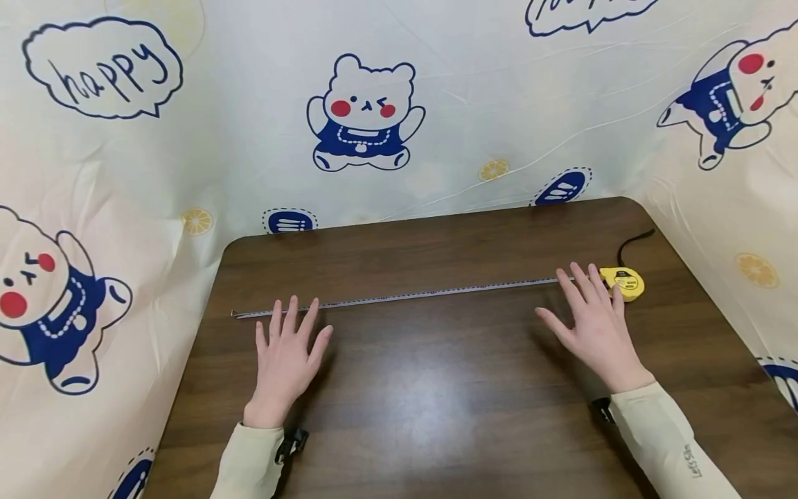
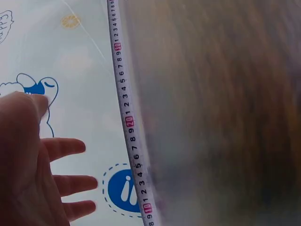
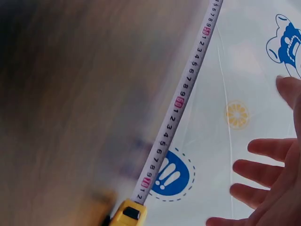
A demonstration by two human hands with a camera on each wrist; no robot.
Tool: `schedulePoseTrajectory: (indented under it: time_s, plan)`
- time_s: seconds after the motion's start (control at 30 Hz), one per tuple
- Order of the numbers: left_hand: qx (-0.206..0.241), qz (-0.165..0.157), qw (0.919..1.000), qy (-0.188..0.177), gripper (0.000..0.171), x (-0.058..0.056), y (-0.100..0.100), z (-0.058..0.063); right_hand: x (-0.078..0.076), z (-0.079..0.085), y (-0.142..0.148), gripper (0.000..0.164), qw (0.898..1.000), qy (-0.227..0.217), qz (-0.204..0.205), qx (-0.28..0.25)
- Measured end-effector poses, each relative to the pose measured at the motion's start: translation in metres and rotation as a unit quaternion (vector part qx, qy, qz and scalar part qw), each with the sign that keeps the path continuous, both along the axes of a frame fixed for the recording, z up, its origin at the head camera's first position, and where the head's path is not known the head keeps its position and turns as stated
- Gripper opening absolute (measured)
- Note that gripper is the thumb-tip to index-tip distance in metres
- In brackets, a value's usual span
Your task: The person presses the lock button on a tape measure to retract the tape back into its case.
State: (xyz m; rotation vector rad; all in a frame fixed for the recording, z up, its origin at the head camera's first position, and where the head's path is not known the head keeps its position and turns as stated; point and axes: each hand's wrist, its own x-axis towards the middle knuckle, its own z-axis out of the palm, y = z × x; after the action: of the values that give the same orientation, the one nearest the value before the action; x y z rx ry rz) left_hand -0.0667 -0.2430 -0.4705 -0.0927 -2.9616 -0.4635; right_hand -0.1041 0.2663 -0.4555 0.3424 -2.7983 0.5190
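Observation:
A yellow tape measure (image 1: pixel 625 284) lies toward the right of the brown table, its long pale blade (image 1: pixel 424 294) drawn out leftward to a hooked end. My left hand (image 1: pixel 283 371) is spread palm down near that end, its fingertips overlapping the blade in the head view. Spread likewise, my right hand (image 1: pixel 595 336) is beside the yellow case, the fingers covering a short stretch of blade there. Both wrist views show the blade's numbers; the left hand (image 2: pixel 28 165) and right hand (image 3: pixel 277 179) grip nothing in them.
The brown wooden table (image 1: pixel 424 416) has rounded far corners. A black wrist strap (image 1: pixel 634 237) trails from the case toward the back right. White cloth (image 1: pixel 461 132) printed with cartoon bears hangs around the back and sides.

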Motion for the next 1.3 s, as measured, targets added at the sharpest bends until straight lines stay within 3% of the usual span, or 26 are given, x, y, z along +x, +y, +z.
schedulePoseTrajectory:
  time_s: [0.2,0.33,0.5,0.73,0.93,1.17,1.3]
  plan:
    - [0.006,-0.003,0.9999,0.011,0.053,-0.001,-0.011,0.004,-0.005,0.002,0.01,0.06,0.997,0.066,0.017,-0.027]
    - [0.007,-0.013,0.9997,0.019,0.043,-0.003,-0.022,0.004,-0.008,0.0,0.021,0.048,0.997,0.076,0.02,-0.022]
    - [0.02,-0.02,0.9987,0.041,0.031,-0.01,-0.041,0.003,-0.013,-0.003,0.037,0.042,0.998,0.053,0.022,-0.003]
    - [0.093,0.023,0.9942,0.048,0.026,-0.019,-0.076,0.006,-0.023,-0.01,0.06,0.038,0.999,0.05,0.015,-0.001]
    - [0.149,0.049,0.9866,0.046,0.026,-0.026,-0.1,-0.001,-0.033,-0.016,0.081,0.044,1.0,0.01,0.008,0.01]
    - [0.153,0.06,0.9857,0.038,0.027,-0.035,-0.119,-0.007,-0.045,-0.013,0.106,0.048,0.999,-0.034,0.014,0.018]
    - [0.141,0.085,0.9858,0.032,0.027,-0.038,-0.127,-0.011,-0.051,-0.017,0.116,0.053,0.997,-0.07,0.019,0.019]
